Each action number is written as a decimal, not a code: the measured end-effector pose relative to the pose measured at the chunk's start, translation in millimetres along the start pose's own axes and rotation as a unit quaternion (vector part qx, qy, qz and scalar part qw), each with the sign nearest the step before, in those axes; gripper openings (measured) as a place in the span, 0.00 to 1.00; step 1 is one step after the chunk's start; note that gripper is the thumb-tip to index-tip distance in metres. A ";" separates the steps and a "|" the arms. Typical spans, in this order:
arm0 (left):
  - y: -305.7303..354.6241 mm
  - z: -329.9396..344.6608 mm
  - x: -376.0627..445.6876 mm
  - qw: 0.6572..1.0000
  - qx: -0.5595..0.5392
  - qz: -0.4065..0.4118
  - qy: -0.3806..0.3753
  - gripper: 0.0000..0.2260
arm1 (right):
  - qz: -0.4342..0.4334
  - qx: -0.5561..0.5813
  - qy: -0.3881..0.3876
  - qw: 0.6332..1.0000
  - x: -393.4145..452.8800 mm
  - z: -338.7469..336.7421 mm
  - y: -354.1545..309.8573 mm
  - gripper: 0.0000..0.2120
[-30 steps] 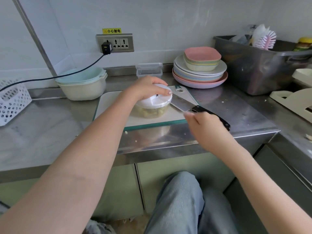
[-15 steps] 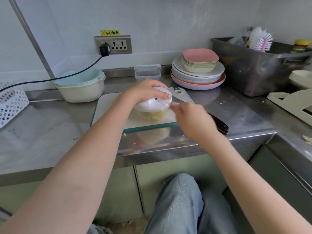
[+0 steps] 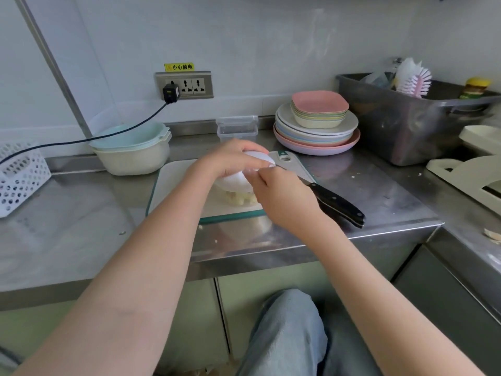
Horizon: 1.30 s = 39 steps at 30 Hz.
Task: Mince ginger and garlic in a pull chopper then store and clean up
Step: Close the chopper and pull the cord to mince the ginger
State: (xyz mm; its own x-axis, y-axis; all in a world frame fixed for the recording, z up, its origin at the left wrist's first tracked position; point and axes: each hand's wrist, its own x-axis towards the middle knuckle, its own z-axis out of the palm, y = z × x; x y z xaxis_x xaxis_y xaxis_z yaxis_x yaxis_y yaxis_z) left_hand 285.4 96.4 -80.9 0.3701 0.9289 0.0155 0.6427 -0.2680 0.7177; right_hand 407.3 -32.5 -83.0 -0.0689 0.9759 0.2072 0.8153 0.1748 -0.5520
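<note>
The pull chopper (image 3: 235,183), a white lid on a clear bowl of pale chopped pieces, stands on the white cutting board (image 3: 176,185). My left hand (image 3: 230,158) lies over the lid and grips it from above. My right hand (image 3: 282,194) is at the lid's right rim, its fingertips pinching there; what they pinch is hidden. A black-handled knife (image 3: 339,204) lies just right of my right hand, its blade on the board and its handle on the steel counter.
Behind the board stand a small clear lidded container (image 3: 237,128), stacked pastel plates (image 3: 317,137) and stacked bowls (image 3: 132,153). A white basket (image 3: 19,175) is far left. A steel tub (image 3: 406,123) with a brush (image 3: 414,80) is at right. A black cable (image 3: 113,134) runs from the wall socket.
My right hand let go of the knife, left it lying on the board's right side and moved left to the chopper lid's rim. My left hand stayed on the lid.
</note>
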 end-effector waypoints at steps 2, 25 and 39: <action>-4.5 -5.0 0.6 1.000 -0.003 -0.002 0.011 0.19 | -0.001 0.010 -0.012 1.000 6.6 3.8 5.3 0.23; -10.6 -7.8 8.2 1.000 0.015 -0.011 0.022 0.17 | 0.102 0.079 -0.017 0.992 -18.1 -19.4 44.6 0.20; -9.4 -8.8 7.0 0.999 0.029 -0.004 0.033 0.19 | 0.081 0.054 0.023 0.995 -19.5 -14.3 43.2 0.24</action>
State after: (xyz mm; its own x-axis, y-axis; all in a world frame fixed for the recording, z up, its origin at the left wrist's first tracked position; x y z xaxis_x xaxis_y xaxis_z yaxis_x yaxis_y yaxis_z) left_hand 276.0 107.8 -81.4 0.3208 0.9454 0.0568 0.6835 -0.2726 0.6771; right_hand 452.1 -45.8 -99.3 0.0866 0.9857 0.1444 0.7475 0.0316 -0.6635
